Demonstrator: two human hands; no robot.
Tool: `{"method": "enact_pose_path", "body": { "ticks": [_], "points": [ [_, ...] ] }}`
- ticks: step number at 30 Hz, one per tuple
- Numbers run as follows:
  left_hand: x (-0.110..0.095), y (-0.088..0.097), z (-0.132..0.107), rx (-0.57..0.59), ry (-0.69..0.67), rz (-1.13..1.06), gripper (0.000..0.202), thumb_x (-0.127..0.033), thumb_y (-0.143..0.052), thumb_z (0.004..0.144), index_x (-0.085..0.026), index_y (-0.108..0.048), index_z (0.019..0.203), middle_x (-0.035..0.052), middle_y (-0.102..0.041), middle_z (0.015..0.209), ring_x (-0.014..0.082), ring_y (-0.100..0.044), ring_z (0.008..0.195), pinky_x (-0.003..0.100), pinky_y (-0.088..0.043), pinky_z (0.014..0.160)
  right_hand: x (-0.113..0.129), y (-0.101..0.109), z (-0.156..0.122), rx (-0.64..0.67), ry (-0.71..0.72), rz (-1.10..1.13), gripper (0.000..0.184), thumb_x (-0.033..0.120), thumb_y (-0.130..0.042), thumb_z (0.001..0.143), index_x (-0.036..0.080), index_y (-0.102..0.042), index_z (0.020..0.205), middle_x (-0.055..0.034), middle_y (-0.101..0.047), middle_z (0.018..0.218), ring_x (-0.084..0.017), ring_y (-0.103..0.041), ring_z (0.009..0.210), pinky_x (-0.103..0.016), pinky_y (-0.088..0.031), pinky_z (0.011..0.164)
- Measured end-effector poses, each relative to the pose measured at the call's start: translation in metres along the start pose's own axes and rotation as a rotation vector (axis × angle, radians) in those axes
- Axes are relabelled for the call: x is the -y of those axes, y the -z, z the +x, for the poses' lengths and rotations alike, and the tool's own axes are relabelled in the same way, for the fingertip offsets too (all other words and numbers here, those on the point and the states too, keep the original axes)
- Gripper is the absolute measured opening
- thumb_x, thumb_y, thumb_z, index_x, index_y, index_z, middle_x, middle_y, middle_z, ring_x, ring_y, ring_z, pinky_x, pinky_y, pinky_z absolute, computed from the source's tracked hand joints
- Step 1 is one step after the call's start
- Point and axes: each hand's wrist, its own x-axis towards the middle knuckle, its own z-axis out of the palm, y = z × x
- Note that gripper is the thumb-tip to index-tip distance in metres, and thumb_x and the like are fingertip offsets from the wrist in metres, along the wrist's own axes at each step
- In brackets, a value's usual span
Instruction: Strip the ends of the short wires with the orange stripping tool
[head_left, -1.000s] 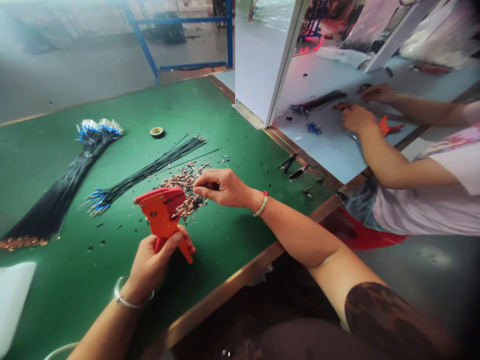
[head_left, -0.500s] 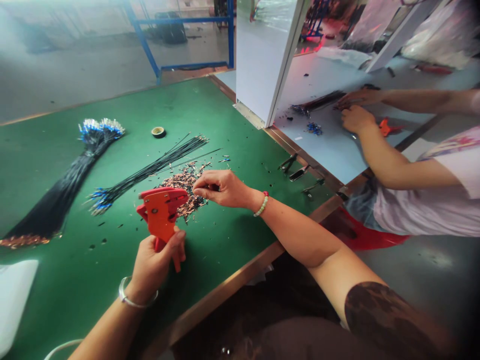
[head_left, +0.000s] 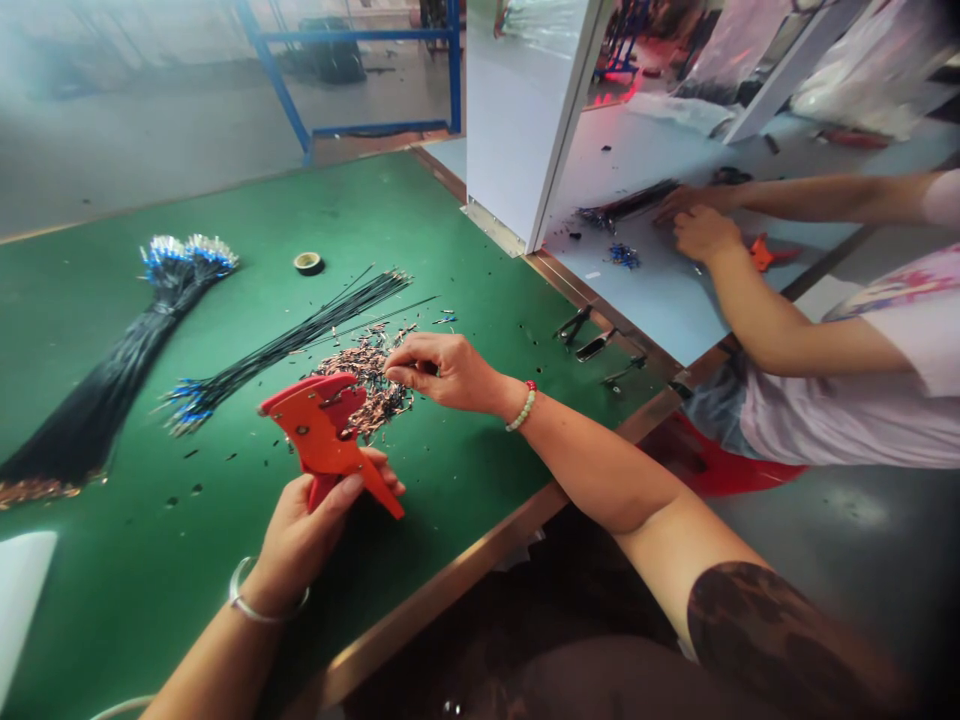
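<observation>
My left hand (head_left: 311,525) grips the handles of an orange-red crimping tool (head_left: 324,432), held just above the green table (head_left: 420,215) with its jaw end pointing up and left. My right hand (head_left: 442,370) is closed in a pinch over a pile of small copper-coloured terminals (head_left: 369,375), fingertips touching the pile; what they hold is too small to see. A loose fan of thin black wires with blue ends (head_left: 281,345) lies just behind the pile.
A thick bundle of black wires (head_left: 112,370) with blue-and-silver tips lies at the left. A small tape roll (head_left: 308,263) sits further back. Black scraps dot the mat. At the right, another person's hands (head_left: 701,225) work at a pale table beyond a white post (head_left: 525,120).
The tool's handles have spread open again after being squeezed together half a second ago. My right hand stays pinched at the terminal pile. The other person's hands shifted slightly.
</observation>
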Motion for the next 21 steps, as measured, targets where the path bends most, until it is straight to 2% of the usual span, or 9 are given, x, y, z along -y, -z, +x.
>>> {"method": "enact_pose_path", "body": {
  "ticks": [9, 15, 21],
  "points": [
    [0.0072, 0.0079, 0.0014, 0.004, 0.081, -0.087, 0.044, -0.046, -0.087, 0.082, -0.014, -0.078, 0.11, 0.0151, -0.081, 0.093, 0.028, -0.08, 0.084, 0.036, -0.068, 0.078, -0.0011, 0.0006, -0.0009, -0.014, 0.024, -0.047, 0.008, 0.02, -0.068, 0.102, 0.014, -0.072, 0.098, -0.0022, -0.067, 0.092, -0.008, -0.053, 0.07, -0.024, -0.047, 0.068],
    [0.0061, 0.0061, 0.0018, 0.037, 0.051, -0.084, 0.042, -0.051, -0.08, 0.089, -0.013, -0.077, 0.107, 0.0146, -0.08, 0.089, 0.0275, -0.079, 0.081, 0.038, -0.068, 0.076, -0.0004, 0.001, -0.0004, -0.001, 0.048, -0.039, 0.006, 0.017, -0.067, 0.102, 0.014, -0.071, 0.098, -0.0021, -0.065, 0.091, -0.009, -0.054, 0.074, -0.025, -0.048, 0.069],
    [0.002, 0.0008, 0.001, -0.007, 0.021, -0.047, 0.044, -0.054, -0.08, 0.087, -0.013, -0.076, 0.103, 0.0123, -0.079, 0.085, 0.025, -0.077, 0.077, 0.036, -0.068, 0.071, 0.0028, 0.0004, -0.0006, 0.046, 0.011, -0.086, 0.007, 0.019, -0.066, 0.103, 0.014, -0.07, 0.101, -0.0037, -0.064, 0.096, -0.011, -0.056, 0.08, -0.026, -0.05, 0.074]
  ]
}}
